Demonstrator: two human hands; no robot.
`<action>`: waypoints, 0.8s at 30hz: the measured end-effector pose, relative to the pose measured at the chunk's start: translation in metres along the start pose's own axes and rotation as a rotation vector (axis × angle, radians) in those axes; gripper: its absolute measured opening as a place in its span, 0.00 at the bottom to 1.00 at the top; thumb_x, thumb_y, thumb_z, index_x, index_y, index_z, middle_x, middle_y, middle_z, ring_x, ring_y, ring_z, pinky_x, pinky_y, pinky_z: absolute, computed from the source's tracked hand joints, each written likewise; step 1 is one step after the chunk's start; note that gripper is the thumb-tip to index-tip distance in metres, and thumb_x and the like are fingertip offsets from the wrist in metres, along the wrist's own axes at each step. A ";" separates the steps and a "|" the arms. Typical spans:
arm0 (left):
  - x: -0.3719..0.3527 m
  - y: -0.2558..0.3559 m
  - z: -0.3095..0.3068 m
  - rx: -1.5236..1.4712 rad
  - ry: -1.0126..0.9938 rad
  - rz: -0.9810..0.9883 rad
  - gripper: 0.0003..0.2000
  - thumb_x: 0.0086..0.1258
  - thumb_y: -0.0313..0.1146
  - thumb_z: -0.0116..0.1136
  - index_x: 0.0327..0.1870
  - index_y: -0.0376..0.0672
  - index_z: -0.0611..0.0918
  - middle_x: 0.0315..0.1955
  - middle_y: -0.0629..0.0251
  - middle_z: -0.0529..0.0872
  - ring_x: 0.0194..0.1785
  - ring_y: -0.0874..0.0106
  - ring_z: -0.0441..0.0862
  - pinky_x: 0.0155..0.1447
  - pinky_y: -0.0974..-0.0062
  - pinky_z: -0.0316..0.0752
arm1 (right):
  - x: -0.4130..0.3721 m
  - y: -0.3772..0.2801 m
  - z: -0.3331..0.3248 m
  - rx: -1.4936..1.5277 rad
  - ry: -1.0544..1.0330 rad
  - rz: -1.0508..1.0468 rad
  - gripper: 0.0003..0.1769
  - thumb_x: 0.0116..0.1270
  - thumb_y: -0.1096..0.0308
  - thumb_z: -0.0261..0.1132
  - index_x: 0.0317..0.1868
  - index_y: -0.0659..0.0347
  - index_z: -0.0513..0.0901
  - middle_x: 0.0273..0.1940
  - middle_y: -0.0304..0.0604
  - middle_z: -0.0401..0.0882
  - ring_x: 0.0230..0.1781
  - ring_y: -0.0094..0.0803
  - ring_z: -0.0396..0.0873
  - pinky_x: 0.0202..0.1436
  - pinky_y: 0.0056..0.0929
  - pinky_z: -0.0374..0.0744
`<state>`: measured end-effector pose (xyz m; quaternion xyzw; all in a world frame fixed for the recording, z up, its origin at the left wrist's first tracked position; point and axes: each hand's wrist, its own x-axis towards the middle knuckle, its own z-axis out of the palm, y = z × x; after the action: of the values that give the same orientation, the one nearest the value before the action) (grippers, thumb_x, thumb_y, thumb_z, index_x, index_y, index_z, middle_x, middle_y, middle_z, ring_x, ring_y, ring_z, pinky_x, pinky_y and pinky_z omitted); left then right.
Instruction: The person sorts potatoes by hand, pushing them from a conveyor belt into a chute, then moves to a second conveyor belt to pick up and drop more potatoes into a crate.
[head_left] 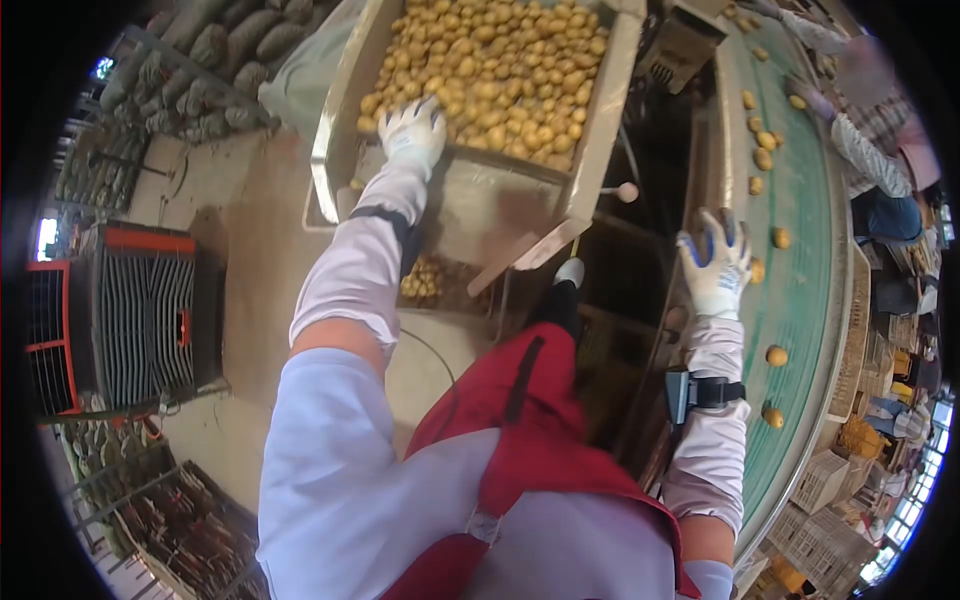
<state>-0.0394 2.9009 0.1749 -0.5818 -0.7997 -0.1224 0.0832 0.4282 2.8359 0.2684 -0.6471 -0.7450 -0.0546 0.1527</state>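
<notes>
My left hand [413,132], in a white work glove, rests at the near edge of a heap of potatoes [500,75]. Its fingers are spread over the potatoes and grip none that I can see. The heap lies in a large metal-edged bin [342,105]. My right hand [717,265], in a white glove with blue patches, is at the near side of a green conveyor belt [812,300]. Its fingers are apart, with a potato [757,271] close beside them on the belt.
Single potatoes are scattered along the belt. Across it is a co-worker's gloved hand [815,100]; more people stand beyond. Below the bin lie more potatoes [422,280]. Stacked crates [820,485] are at lower right, filled sacks [235,45] at upper left.
</notes>
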 end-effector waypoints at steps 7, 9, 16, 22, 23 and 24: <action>-0.005 0.006 -0.013 0.057 -0.003 0.038 0.21 0.73 0.49 0.46 0.63 0.60 0.78 0.60 0.72 0.81 0.65 0.69 0.74 0.72 0.60 0.57 | 0.006 0.009 -0.003 -0.080 -0.050 -0.078 0.27 0.62 0.45 0.68 0.61 0.38 0.80 0.71 0.37 0.66 0.73 0.49 0.59 0.72 0.54 0.61; -0.008 0.004 -0.009 0.048 0.001 0.036 0.20 0.73 0.49 0.46 0.63 0.60 0.78 0.60 0.72 0.81 0.65 0.69 0.74 0.72 0.60 0.57 | 0.004 0.007 -0.004 -0.084 -0.059 -0.062 0.27 0.62 0.45 0.68 0.61 0.38 0.80 0.71 0.38 0.67 0.73 0.49 0.59 0.72 0.53 0.62; -0.006 0.006 -0.015 0.034 0.001 0.046 0.19 0.73 0.49 0.49 0.62 0.61 0.80 0.58 0.71 0.83 0.62 0.69 0.77 0.71 0.62 0.57 | 0.004 -0.002 -0.010 -0.064 -0.068 0.006 0.28 0.61 0.45 0.69 0.61 0.38 0.80 0.70 0.38 0.67 0.74 0.49 0.58 0.72 0.56 0.60; -0.009 0.002 -0.014 -0.001 0.028 0.109 0.20 0.73 0.49 0.48 0.62 0.59 0.79 0.54 0.67 0.85 0.59 0.67 0.78 0.69 0.61 0.59 | 0.003 0.003 -0.006 -0.086 -0.073 -0.029 0.30 0.59 0.47 0.69 0.63 0.40 0.77 0.71 0.41 0.65 0.74 0.49 0.58 0.73 0.52 0.60; -0.011 0.002 -0.015 -0.007 0.027 0.116 0.20 0.73 0.49 0.47 0.62 0.58 0.79 0.54 0.67 0.85 0.60 0.66 0.78 0.69 0.61 0.58 | 0.003 0.007 -0.004 -0.079 -0.055 -0.024 0.32 0.59 0.47 0.69 0.64 0.40 0.76 0.71 0.44 0.65 0.73 0.50 0.58 0.74 0.50 0.60; -0.011 0.001 -0.015 -0.017 0.025 0.123 0.20 0.74 0.49 0.47 0.62 0.58 0.79 0.54 0.67 0.85 0.60 0.66 0.78 0.69 0.60 0.58 | 0.003 0.017 0.004 -0.085 0.004 -0.015 0.34 0.60 0.48 0.69 0.67 0.40 0.73 0.72 0.48 0.63 0.73 0.52 0.59 0.74 0.50 0.61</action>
<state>-0.0353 2.8870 0.1862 -0.6288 -0.7604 -0.1311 0.0959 0.4443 2.8431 0.2636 -0.6475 -0.7463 -0.0888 0.1261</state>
